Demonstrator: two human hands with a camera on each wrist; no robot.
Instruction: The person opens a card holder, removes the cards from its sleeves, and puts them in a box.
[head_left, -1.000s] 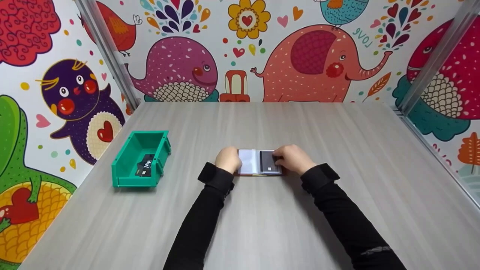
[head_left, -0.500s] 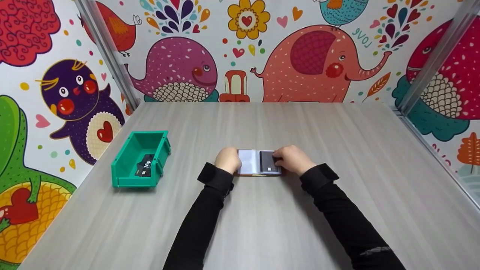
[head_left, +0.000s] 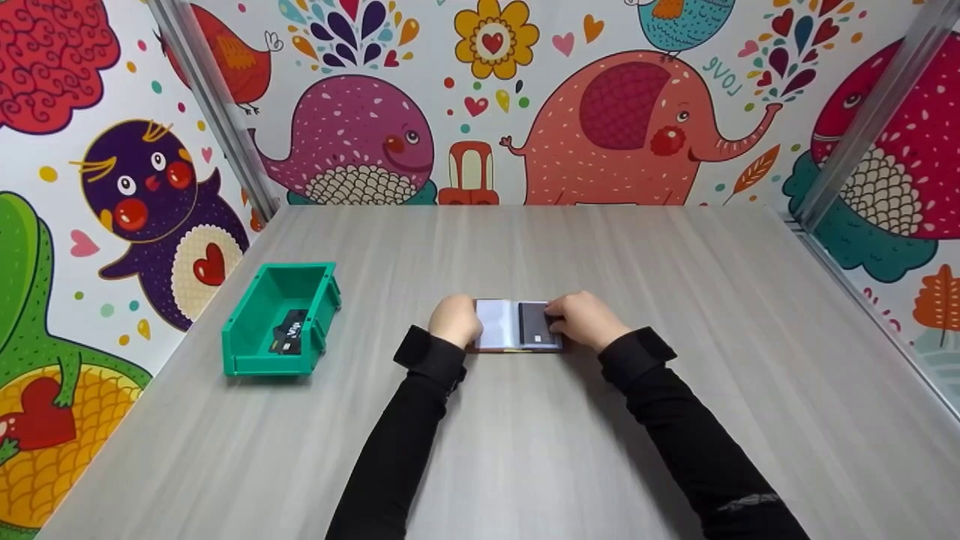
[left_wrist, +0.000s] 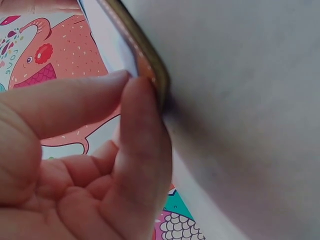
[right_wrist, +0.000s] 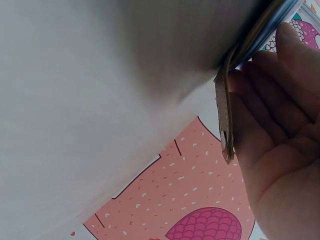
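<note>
A small card holder [head_left: 493,324] lies spread open on the table, its brown cover edge showing around clear plastic sleeves. In its right half is a dark card [head_left: 533,327] with a small chip near the bottom. My left hand [head_left: 454,320] pinches the left edge of the holder between thumb and finger, as the left wrist view shows at the brown edge [left_wrist: 145,57]. On the other side my right hand [head_left: 589,318] grips the right edge, thumb over the card. A brown strap [right_wrist: 224,120] with a snap hangs by the fingers in the right wrist view.
To the left stands a green plastic bin [head_left: 268,365] with several black cards [head_left: 289,335] in it. The light wood-grain table [head_left: 495,442] is bounded by printed cartoon walls [head_left: 600,127] with metal corner posts [head_left: 214,105].
</note>
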